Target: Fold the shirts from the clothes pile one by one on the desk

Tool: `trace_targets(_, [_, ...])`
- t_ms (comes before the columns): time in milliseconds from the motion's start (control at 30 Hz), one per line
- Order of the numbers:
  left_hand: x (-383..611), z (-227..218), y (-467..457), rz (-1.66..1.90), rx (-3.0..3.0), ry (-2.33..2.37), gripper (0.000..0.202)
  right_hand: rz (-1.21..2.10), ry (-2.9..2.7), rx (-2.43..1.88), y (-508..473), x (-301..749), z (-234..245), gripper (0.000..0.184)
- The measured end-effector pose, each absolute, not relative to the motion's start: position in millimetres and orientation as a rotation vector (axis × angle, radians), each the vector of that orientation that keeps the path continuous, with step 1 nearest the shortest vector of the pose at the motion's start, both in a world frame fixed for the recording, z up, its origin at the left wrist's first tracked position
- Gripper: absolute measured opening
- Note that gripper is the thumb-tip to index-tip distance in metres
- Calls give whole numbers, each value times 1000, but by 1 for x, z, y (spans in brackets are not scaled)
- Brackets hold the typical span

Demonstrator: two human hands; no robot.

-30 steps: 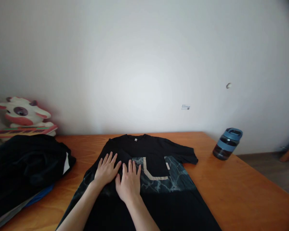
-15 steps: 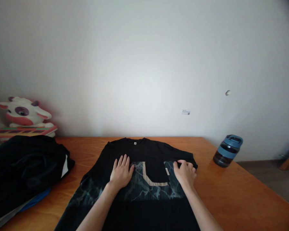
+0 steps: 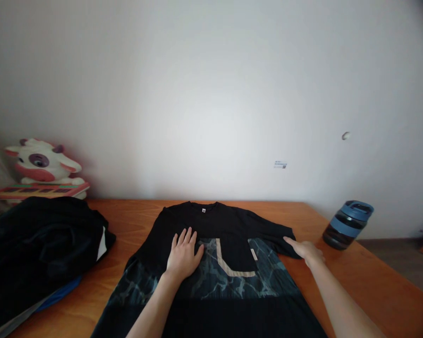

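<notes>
A black T-shirt (image 3: pixel 229 220) lies spread face up on the table, collar toward the wall. Across its chest runs a dark marbled band with a beige-edged pocket (image 3: pixel 234 256). My left hand (image 3: pixel 184 256) rests flat on the shirt left of the pocket, fingers spread. At the hem of the right-hand short sleeve is my right hand (image 3: pixel 307 251), its fingertips over the sleeve edge; the sleeve appears pinched, with some fingers hidden. The shirt's left-hand sleeve is mostly out of sight, and its lower part runs past the bottom of the view.
Dark clothes (image 3: pixel 45 244) are heaped at the left of the wooden table (image 3: pixel 366 291). Behind them stands a cow-shaped toy keyboard (image 3: pixel 45 171). A blue-lidded bottle (image 3: pixel 348 225) stands at the right near the table edge. A white wall (image 3: pixel 211 117) rises behind the table.
My right hand has moved right from the chest band to the sleeve hem, and the sleeve lies flatter and further out. My left hand stays on the shirt. The view has shifted slightly left.
</notes>
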State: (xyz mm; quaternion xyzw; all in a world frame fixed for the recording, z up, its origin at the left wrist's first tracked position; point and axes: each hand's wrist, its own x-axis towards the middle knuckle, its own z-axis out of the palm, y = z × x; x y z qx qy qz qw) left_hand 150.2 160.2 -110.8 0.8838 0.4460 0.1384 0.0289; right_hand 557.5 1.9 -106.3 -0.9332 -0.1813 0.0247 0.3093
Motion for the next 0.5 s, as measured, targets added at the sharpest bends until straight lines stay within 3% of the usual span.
trace_targets(100, [150,-110,160,420,2715,1384,56,199,-473,-2429,9,556,-109,27])
trace_targets(200, [150,-108,160,427,2702,1383,56,261,-476,-2361,18,548,-109,17])
trace_targets(500, [149,-111,161,479,2662,1363,52,46,-661,-2270,45,544,-48,34])
